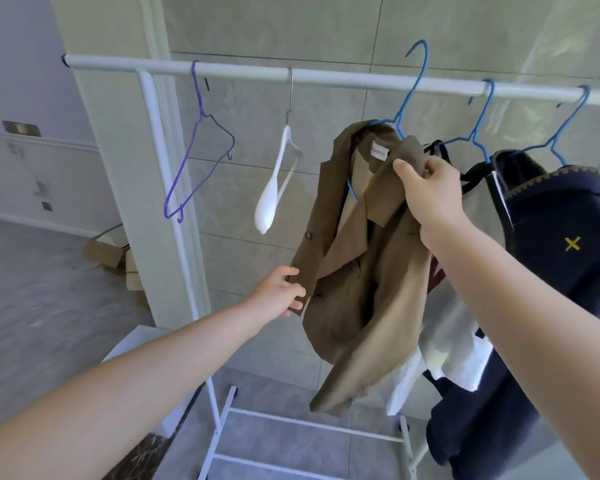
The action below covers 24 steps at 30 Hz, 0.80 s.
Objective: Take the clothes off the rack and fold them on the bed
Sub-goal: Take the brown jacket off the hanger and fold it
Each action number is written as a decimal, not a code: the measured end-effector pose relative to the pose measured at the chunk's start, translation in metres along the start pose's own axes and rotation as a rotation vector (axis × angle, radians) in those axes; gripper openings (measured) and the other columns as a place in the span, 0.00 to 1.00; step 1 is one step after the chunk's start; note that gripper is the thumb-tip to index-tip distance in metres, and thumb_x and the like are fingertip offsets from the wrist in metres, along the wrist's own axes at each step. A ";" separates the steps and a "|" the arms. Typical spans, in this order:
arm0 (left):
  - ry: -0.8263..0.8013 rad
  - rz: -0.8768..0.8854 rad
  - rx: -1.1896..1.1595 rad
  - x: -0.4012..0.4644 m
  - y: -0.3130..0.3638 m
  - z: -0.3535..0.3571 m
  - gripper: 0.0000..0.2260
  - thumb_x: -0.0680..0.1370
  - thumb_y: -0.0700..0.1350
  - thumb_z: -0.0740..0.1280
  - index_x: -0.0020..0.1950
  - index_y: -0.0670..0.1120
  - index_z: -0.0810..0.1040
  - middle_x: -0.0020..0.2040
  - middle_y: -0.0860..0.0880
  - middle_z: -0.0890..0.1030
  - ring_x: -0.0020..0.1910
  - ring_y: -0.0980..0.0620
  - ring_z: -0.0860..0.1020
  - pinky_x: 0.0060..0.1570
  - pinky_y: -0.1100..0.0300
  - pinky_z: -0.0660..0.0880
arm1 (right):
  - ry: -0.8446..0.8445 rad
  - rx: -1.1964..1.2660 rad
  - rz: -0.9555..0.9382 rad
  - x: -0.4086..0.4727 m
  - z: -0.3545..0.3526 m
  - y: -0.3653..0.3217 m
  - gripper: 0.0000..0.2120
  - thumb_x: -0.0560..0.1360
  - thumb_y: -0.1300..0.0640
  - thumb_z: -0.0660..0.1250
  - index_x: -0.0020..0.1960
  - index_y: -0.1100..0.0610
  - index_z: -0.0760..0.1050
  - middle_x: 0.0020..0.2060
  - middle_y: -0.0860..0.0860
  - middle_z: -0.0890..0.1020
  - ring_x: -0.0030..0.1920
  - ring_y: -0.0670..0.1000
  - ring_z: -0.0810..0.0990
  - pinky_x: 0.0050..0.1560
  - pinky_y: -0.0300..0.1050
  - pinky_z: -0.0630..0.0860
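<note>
At the rack (291, 76), the brown jacket (364, 271) hung askew on a blue hanger (411, 95) whose hook sat raised above the rail. The right hand (430, 192) gripped the jacket's collar and shoulder; the left hand (281, 292) pinched its front edge near the buttons. To finish this step well, the hanger probably needed sliding out of the shoulders while both grips kept the cloth spread, avoiding snags on the neighbouring white garment (465, 306) and dark garment (551, 271). No bed was in view.
</note>
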<state>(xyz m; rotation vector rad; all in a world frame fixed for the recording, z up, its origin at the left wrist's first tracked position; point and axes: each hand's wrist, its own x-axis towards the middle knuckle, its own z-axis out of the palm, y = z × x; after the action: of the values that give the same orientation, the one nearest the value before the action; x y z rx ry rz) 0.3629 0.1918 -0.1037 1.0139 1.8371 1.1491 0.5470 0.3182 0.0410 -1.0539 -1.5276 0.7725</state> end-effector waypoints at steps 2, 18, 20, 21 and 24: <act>-0.016 -0.025 -0.010 -0.012 -0.004 0.007 0.20 0.79 0.42 0.67 0.70 0.51 0.70 0.57 0.50 0.79 0.43 0.55 0.83 0.44 0.61 0.81 | -0.029 0.021 0.015 -0.016 -0.007 0.009 0.16 0.76 0.46 0.69 0.54 0.58 0.78 0.46 0.53 0.83 0.51 0.54 0.82 0.53 0.49 0.79; -0.028 0.012 0.082 -0.084 -0.036 -0.025 0.16 0.81 0.43 0.65 0.68 0.51 0.70 0.54 0.49 0.77 0.51 0.51 0.81 0.51 0.57 0.79 | -0.289 -0.057 0.002 -0.148 -0.049 0.043 0.20 0.72 0.44 0.75 0.41 0.61 0.75 0.36 0.53 0.82 0.42 0.51 0.82 0.47 0.53 0.81; -0.030 0.016 0.118 -0.101 -0.046 -0.044 0.15 0.81 0.43 0.65 0.67 0.52 0.71 0.51 0.50 0.78 0.51 0.51 0.81 0.52 0.57 0.79 | -0.308 -0.034 -0.010 -0.167 -0.049 0.027 0.22 0.73 0.48 0.75 0.32 0.58 0.68 0.24 0.43 0.73 0.30 0.41 0.74 0.36 0.42 0.71; -0.022 0.017 0.139 -0.108 -0.050 -0.052 0.14 0.81 0.44 0.65 0.65 0.52 0.72 0.49 0.50 0.79 0.50 0.52 0.81 0.54 0.55 0.80 | -0.324 -0.014 -0.005 -0.174 -0.048 0.023 0.22 0.74 0.51 0.75 0.30 0.55 0.66 0.22 0.41 0.71 0.27 0.39 0.71 0.34 0.36 0.68; 0.027 0.035 0.184 -0.132 -0.064 -0.083 0.10 0.80 0.48 0.66 0.61 0.54 0.74 0.47 0.48 0.79 0.48 0.51 0.80 0.52 0.54 0.79 | -0.418 -0.002 -0.020 -0.201 -0.035 0.008 0.22 0.74 0.55 0.75 0.25 0.49 0.71 0.20 0.39 0.71 0.25 0.38 0.71 0.29 0.30 0.65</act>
<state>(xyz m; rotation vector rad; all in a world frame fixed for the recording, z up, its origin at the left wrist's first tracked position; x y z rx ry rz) 0.3303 0.0270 -0.1129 1.1424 1.9818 1.0323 0.5902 0.1356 -0.0393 -0.9122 -1.8862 1.0235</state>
